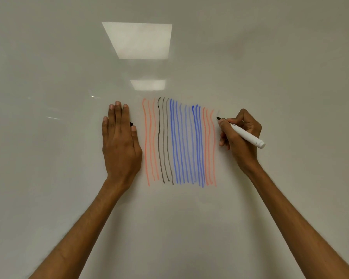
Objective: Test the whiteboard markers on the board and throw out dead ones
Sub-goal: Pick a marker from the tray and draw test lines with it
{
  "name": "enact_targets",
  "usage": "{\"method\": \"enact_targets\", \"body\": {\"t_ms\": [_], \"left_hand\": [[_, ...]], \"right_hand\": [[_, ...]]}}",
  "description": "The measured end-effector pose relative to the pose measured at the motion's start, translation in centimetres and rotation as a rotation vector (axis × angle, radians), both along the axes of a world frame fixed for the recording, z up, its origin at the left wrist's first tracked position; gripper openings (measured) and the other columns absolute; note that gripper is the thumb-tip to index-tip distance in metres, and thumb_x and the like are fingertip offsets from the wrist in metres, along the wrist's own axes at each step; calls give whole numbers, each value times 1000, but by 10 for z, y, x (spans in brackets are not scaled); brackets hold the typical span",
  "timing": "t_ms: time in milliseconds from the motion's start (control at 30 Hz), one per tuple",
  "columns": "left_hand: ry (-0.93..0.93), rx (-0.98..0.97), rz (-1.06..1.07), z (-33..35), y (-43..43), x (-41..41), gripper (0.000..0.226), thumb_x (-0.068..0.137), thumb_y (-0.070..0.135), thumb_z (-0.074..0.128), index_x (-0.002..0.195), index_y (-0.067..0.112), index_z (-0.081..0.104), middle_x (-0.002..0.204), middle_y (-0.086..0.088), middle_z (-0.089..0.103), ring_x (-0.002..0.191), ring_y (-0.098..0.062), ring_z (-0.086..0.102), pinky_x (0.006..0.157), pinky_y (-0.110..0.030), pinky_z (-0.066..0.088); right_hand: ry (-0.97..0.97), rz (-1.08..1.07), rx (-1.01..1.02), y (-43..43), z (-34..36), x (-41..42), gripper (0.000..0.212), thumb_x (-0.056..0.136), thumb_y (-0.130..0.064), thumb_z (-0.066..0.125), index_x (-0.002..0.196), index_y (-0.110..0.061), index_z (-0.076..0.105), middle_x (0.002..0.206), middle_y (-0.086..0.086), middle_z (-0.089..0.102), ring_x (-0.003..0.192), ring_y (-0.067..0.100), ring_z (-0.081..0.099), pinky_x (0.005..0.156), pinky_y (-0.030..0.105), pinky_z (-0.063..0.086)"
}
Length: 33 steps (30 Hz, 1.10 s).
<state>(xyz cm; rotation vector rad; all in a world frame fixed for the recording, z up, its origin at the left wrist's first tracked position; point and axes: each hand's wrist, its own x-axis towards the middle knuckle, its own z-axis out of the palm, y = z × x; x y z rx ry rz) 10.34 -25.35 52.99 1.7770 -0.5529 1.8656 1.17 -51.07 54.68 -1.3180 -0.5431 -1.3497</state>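
Beyond the near forearms point(85, 218), the left hand point(120, 143) lay flat, fingers point(118, 113) straight, on the board point(48, 178), a black cap point(131, 124) showing under it; right of the test lines point(179, 141) the right hand point(240, 141) gripped the marker point(246, 134), tip touching the board, where a firm, steady downstroke should show whether ink flowed.

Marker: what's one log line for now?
right hand grips marker, tip at whiteboard | left hand flat on whiteboard | stroke faint

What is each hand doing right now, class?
Left hand: open, flat against the whiteboard.
Right hand: holding a white marker, tip at the board.
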Motion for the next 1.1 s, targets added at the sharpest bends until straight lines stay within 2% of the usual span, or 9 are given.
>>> {"method": "enact_targets", "body": {"t_ms": [233,400,567,767,1100], "left_hand": [[0,-1,17,-2,0,-1,51,107,16,28,156,5,20,165,-11,16,154,-21,8,126,-38,6],[0,4,20,-4,-1,0,52,107,16,28,157,6,19,165,-11,15,154,-21,8,126,-39,6],[0,0,22,-5,-1,-1,51,107,17,28,157,5,19,165,-12,16,154,-22,9,126,-41,7],[-6,-4,19,-6,-1,-1,51,107,16,29,156,5,20,165,-12,17,154,-23,9,126,-38,4],[-6,-2,27,-8,0,0,51,108,16,28,157,5,19,165,-12,16,154,-22,9,126,-38,4]], "right_hand": [[16,-42,-29,-5,-18,-2,40,85,7,62,64,-17,38,59,27,51,39,24,48,41,22,37],[33,-61,-45,-5,-30,-3,35,79,-2,63,63,-18,37,57,26,46,39,23,44,39,24,37],[61,-62,-74,-6,-43,-6,40,76,-9,66,57,-35,43,55,9,45,39,17,45,38,20,37],[99,-98,-125,-12,-63,-5,28,71,-25,66,57,-34,44,55,4,42,46,21,40,44,23,36],[188,-78,-188,-21,-103,-6,30,68,-22,63,57,-29,36,52,3,34,45,18,32,45,23,29]]}}
